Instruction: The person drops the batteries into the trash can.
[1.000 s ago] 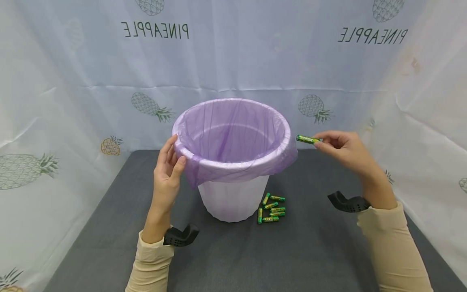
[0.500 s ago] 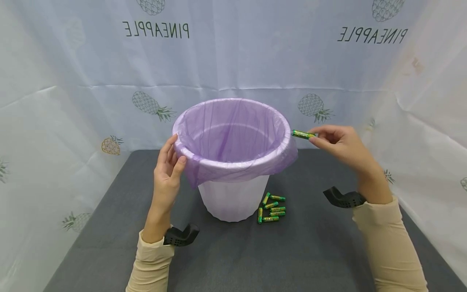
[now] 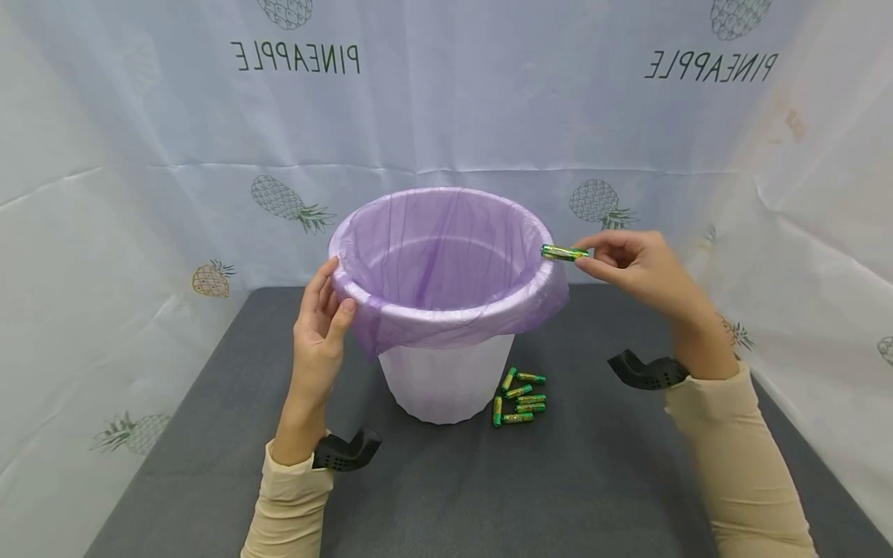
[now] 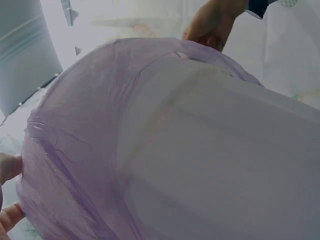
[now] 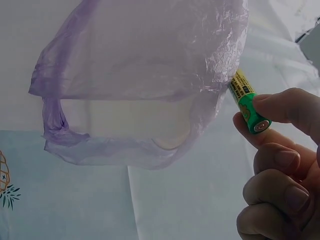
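My right hand point(image 3: 635, 267) pinches a green-and-yellow battery point(image 3: 561, 253) between thumb and index finger, the other fingers curled. In the head view the battery's far end overlaps the right rim of a white trash can point(image 3: 443, 384) lined with a purple plastic bag point(image 3: 446, 329). The right wrist view shows the battery point(image 5: 245, 97) with its flat end toward the camera, its other end right at the bag's edge. On the opposite side my left hand point(image 3: 319, 341) holds the lined rim, thumb in front and fingers curved along the outside.
Several more green batteries point(image 3: 518, 393) lie loosely grouped on the dark grey tabletop point(image 3: 600, 465), just right of the can's base. Behind and at both sides hang white curtains point(image 3: 446, 93) printed with pineapples. A black wrist mount point(image 3: 645, 370) sits on each forearm.
My right hand has moved left with the battery, from beside the can to its right rim. The left hand, the can and the batteries on the table have stayed put.
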Demonstrator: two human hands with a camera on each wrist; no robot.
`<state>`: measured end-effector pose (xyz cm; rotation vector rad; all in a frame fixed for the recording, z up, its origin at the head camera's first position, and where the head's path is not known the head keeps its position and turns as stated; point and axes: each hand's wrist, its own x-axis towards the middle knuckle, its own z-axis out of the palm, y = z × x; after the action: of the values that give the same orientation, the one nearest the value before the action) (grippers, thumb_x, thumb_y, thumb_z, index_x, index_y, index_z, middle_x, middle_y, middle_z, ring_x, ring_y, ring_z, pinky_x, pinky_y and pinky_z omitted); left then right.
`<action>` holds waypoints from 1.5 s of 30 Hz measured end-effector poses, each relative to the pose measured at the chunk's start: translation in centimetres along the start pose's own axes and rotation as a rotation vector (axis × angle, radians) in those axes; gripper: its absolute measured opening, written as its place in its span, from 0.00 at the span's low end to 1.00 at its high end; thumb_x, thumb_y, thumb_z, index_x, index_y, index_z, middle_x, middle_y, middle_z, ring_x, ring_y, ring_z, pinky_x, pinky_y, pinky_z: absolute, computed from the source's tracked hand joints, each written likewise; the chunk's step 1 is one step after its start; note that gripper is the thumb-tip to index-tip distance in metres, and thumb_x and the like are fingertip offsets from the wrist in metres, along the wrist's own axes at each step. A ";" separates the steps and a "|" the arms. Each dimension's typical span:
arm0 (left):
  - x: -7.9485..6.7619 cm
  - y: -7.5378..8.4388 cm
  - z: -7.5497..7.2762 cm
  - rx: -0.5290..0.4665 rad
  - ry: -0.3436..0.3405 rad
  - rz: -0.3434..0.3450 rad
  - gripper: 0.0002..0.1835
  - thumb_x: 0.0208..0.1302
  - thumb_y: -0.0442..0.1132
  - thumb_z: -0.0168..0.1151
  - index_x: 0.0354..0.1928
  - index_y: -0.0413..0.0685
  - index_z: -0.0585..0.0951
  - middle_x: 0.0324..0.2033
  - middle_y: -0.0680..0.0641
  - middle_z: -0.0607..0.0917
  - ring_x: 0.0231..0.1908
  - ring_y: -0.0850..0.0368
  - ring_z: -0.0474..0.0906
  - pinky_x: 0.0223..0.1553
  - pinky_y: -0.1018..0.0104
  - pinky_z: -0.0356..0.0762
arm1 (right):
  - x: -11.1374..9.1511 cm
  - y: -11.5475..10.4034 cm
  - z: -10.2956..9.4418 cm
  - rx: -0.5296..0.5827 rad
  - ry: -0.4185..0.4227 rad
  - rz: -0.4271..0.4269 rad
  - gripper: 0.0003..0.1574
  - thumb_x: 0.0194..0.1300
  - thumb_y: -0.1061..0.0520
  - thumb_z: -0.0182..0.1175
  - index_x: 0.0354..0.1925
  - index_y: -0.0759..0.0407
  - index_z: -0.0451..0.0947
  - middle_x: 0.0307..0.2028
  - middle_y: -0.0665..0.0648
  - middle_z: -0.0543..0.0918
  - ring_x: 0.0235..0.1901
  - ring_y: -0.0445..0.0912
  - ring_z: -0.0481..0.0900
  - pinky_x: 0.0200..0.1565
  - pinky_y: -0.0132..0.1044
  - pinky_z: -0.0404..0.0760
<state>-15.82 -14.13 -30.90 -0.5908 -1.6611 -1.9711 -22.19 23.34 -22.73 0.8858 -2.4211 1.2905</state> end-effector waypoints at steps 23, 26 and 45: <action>0.1 -0.2 0.1 -0.004 -0.007 0.002 0.28 0.70 0.33 0.52 0.70 0.44 0.61 0.64 0.53 0.70 0.61 0.65 0.70 0.61 0.79 0.68 | 2.2 -0.3 2.1 0.051 -0.035 0.011 0.08 0.61 0.66 0.62 0.40 0.66 0.82 0.16 0.41 0.66 0.14 0.36 0.55 0.18 0.35 0.56; 0.1 -0.3 0.1 -0.005 -0.009 0.003 0.28 0.70 0.33 0.51 0.70 0.44 0.61 0.63 0.53 0.70 0.61 0.65 0.70 0.61 0.79 0.68 | 2.3 -0.1 2.2 0.074 -0.030 0.014 0.07 0.60 0.66 0.62 0.39 0.61 0.83 0.16 0.41 0.66 0.14 0.36 0.55 0.18 0.35 0.56; 0.3 -0.5 -0.1 -0.005 -0.010 0.018 0.28 0.70 0.31 0.51 0.70 0.44 0.61 0.64 0.53 0.70 0.60 0.65 0.70 0.60 0.79 0.69 | 0.3 1.6 2.7 0.242 0.107 -0.056 0.18 0.59 0.73 0.59 0.38 0.52 0.85 0.14 0.42 0.69 0.14 0.38 0.57 0.20 0.34 0.57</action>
<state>-16.30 -14.17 -31.11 -0.6160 -1.6512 -1.9636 -23.31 21.64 -25.22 0.9121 -2.1756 1.5908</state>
